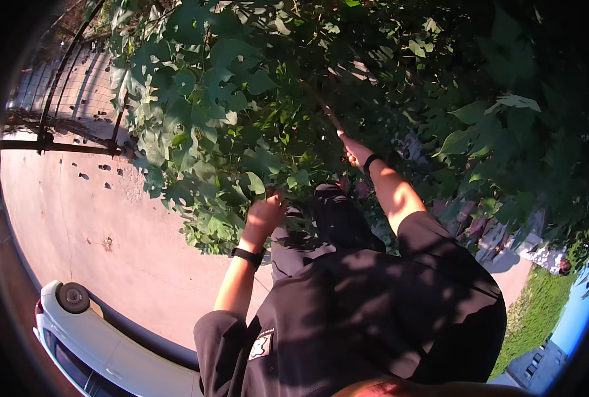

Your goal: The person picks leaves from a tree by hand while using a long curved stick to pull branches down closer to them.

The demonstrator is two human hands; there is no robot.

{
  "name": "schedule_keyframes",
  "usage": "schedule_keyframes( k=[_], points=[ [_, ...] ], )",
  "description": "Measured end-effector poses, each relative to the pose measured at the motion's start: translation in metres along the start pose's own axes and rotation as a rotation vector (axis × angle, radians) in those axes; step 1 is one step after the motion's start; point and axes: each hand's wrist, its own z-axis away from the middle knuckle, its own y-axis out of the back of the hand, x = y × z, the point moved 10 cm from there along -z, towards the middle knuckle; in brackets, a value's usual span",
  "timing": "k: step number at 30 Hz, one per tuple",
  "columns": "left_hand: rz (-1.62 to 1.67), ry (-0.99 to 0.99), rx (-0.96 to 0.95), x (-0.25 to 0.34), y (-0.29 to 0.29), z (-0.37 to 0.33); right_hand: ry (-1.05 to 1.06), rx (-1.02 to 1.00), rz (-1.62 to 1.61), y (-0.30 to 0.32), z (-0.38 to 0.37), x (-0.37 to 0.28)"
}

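**Both hands up in the leafy branches**

The left hand (263, 217), a black band at its wrist, is raised into the mass of broad green leaves (202, 112) and curls shut around a cluster of foliage at the lower edge of the bush; the right hand (355, 151), also banded in black, reaches higher and deeper, its grip closed on a thin brown woody stem (321, 106) that slants up and away to the left; the 2 hands are well apart, the stem above and right of the left hand; a black short-sleeved shirt (374, 311) fills the lower frame; beyond the leaves lie pale pinkish concrete ground (76, 205), a dark metal fence (56, 142) at upper left and a white car (102, 357) at lower left.
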Motion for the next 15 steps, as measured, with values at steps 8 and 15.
schedule_keyframes(
  k=[8,15],
  points=[
    [-0.088,-0.147,0.363,0.054,0.041,0.023,0.049,0.093,0.174,0.012,0.06,0.0],
    [-0.171,-0.096,0.459,0.157,0.115,0.031,0.189,-0.018,0.238,0.034,0.089,-0.027]
  ],
)
